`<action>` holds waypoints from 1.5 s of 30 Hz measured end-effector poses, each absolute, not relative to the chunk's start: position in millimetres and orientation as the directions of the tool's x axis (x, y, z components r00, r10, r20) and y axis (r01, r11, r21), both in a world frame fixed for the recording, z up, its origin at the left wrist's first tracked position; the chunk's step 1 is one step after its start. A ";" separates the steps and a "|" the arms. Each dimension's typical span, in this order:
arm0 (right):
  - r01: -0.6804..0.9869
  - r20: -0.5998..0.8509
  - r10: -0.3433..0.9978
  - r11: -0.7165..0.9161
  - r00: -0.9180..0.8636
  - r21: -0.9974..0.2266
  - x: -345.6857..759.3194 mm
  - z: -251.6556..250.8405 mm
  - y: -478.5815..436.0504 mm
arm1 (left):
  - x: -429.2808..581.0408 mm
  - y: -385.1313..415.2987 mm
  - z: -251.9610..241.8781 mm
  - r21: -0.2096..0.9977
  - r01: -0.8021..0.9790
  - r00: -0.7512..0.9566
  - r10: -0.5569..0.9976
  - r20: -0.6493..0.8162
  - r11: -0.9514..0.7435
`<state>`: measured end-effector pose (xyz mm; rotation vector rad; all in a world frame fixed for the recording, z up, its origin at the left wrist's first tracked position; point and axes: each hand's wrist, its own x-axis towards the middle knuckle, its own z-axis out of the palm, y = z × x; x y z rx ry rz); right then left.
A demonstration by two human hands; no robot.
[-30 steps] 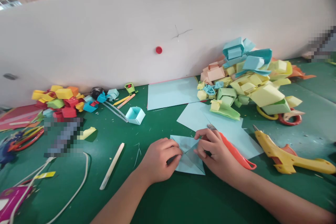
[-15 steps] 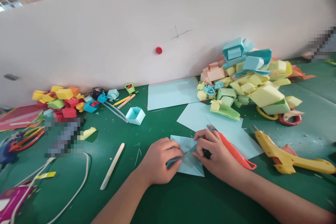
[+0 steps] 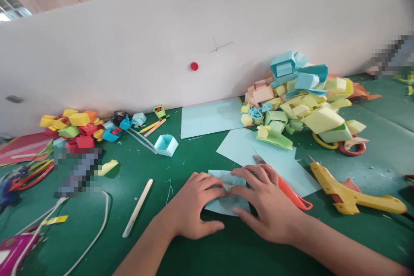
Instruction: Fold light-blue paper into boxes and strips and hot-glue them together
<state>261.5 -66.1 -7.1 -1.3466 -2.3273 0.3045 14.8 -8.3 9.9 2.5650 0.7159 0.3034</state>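
A small light-blue paper sheet with creases lies on the green table in front of me. My left hand and my right hand both rest on it, fingers pressing down and fingertips meeting near its middle. The hands cover most of the sheet. Only its far edge and near left corner show.
Orange-handled scissors lie just right of my right hand, on larger blue sheets. A yellow glue gun sits further right. Piles of folded paper boxes stand at back right and back left. A white glue stick and cable lie left.
Both hands went from pinching the paper's flaps to pressing it flat with spread fingers. The sheet now looks folded smaller. The view tilted slightly down.
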 end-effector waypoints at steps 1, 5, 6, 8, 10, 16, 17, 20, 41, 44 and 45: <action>0.758 0.251 0.851 0.526 -0.462 -0.387 262.9 -4.6 -68.5 | 13.5 -8.8 9.4 0.471 0.445 0.836 0.542 0.087 -0.762; 0.712 0.241 0.830 0.556 -0.503 -0.428 266.4 0.5 -74.2 | 12.0 -8.3 2.1 0.451 0.449 0.813 0.563 0.152 -0.771; 0.706 0.239 0.833 0.551 -0.499 -0.445 266.6 0.2 -74.1 | 12.3 -7.7 0.4 0.460 0.440 0.810 0.563 0.167 -0.771; 0.708 0.237 0.848 0.526 -0.473 -0.471 266.3 -2.5 -72.6 | 13.1 -6.2 -2.1 0.488 0.423 0.796 0.570 0.202 -0.764; 0.725 0.236 0.875 0.482 -0.422 -0.491 265.8 -7.6 -70.3 | 14.1 -4.9 -3.6 0.522 0.410 0.768 0.592 0.244 -0.748; 0.765 0.223 0.935 0.353 -0.275 -0.539 264.7 -22.6 -66.1 | 16.1 -3.1 -7.3 0.566 0.445 0.686 0.670 0.283 -0.694; 0.767 0.222 0.937 0.348 -0.269 -0.539 264.5 -23.4 -65.9 | 15.9 -3.1 -7.3 0.566 0.453 0.684 0.676 0.276 -0.689; 0.760 0.210 0.939 0.344 -0.273 -0.551 264.5 -22.5 -65.7 | 14.4 -3.5 -5.8 0.577 0.455 0.698 0.674 0.241 -0.678; 0.698 0.082 0.840 0.495 -0.536 -0.518 267.7 4.0 -73.2 | 12.3 -8.1 -5.4 0.401 0.445 0.793 0.560 0.240 -0.801; 0.720 0.056 0.842 0.491 -0.536 -0.490 267.5 3.3 -73.0 | 12.4 -7.7 -7.3 0.383 0.453 0.777 0.567 0.275 -0.805; 0.726 0.055 0.843 0.492 -0.536 -0.480 267.4 2.7 -72.8 | 12.4 -7.3 -8.4 0.373 0.460 0.769 0.572 0.286 -0.806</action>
